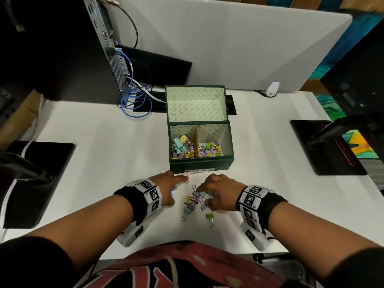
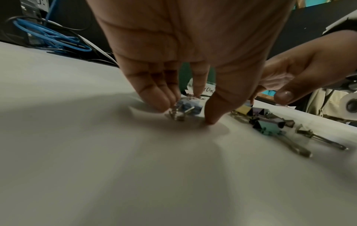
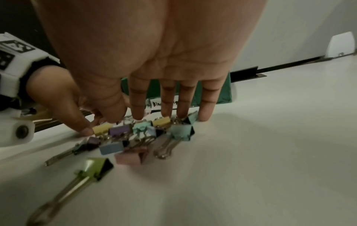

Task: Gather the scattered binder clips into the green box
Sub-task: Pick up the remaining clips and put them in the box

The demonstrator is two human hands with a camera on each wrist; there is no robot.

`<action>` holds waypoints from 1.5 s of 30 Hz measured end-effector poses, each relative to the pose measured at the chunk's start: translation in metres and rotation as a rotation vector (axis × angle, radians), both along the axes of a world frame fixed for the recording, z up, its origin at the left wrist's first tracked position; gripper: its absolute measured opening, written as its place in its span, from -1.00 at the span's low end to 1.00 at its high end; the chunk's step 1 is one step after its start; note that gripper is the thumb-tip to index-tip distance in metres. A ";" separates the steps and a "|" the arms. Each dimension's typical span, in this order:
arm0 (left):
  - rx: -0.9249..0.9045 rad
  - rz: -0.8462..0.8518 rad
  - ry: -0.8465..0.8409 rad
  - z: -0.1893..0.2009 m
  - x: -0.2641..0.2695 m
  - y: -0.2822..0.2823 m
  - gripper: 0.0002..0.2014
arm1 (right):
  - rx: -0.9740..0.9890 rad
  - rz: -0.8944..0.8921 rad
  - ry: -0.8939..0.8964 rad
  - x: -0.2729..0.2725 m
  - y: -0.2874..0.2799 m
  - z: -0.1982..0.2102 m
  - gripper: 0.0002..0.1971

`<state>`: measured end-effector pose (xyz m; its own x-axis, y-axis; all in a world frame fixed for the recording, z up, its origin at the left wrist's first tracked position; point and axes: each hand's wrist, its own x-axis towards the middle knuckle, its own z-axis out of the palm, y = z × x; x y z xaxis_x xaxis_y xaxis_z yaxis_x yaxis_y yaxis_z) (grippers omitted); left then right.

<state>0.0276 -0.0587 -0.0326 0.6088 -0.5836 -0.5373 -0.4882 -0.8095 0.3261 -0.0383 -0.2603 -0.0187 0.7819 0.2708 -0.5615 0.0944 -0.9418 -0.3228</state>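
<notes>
Your left hand (image 1: 166, 189) and right hand (image 1: 218, 192) came down side by side on the white desk (image 1: 104, 142), just in front of the green box (image 1: 200, 163). The box stood open, lid (image 1: 195, 102) upright behind, with pastel clips (image 1: 182, 147) heaped either side of a brown divider (image 1: 197, 140). Between your hands lay a loose cluster of clips (image 1: 195, 199), and a green clip (image 1: 209, 216) sat a little apart, nearer to you. Seen from the left wrist, your left fingers (image 2: 154, 97) curved down narrowly around a blue clip (image 2: 185, 108), thumb tip on the desk beside it; whether they gripped it could not be told. Seen from the right wrist, your right fingers (image 3: 206, 107) hung straight and slightly spread, tips touching the far edge of the cluster, thumb bent in at its left. A blue cable (image 1: 135, 100) coiled behind the box to the left.
</notes>
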 end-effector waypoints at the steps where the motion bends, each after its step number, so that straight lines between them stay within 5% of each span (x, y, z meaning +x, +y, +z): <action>1: -0.004 -0.002 0.004 0.000 0.000 -0.001 -0.23 | 0.026 -0.032 0.004 0.000 -0.002 0.001 -0.48; 10: -0.020 -0.072 0.025 -0.003 -0.001 0.004 -0.44 | -0.092 -0.067 0.050 -0.014 -0.029 0.008 0.04; 16: 0.001 -0.056 -0.008 -0.004 0.001 0.009 -0.17 | -0.154 0.006 0.025 -0.015 -0.017 0.004 0.22; 27: -0.070 -0.033 0.005 -0.002 -0.003 0.012 -0.58 | -0.077 -0.110 -0.096 -0.007 -0.009 -0.005 -0.45; 33: -0.074 -0.083 -0.037 -0.003 -0.012 0.010 -0.47 | -0.117 -0.036 -0.075 -0.010 0.000 -0.002 -0.26; 41: -0.091 -0.078 -0.018 0.001 -0.010 -0.006 -0.81 | -0.079 -0.093 -0.078 -0.001 0.008 -0.001 -0.58; 45: -0.110 -0.087 0.020 0.000 -0.010 -0.009 -0.80 | -0.037 -0.157 -0.055 0.003 0.003 -0.003 -0.65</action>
<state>0.0179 -0.0673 -0.0323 0.5429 -0.6899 -0.4789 -0.5477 -0.7232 0.4208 -0.0352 -0.2571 -0.0217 0.8426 0.1231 -0.5243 -0.0379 -0.9576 -0.2857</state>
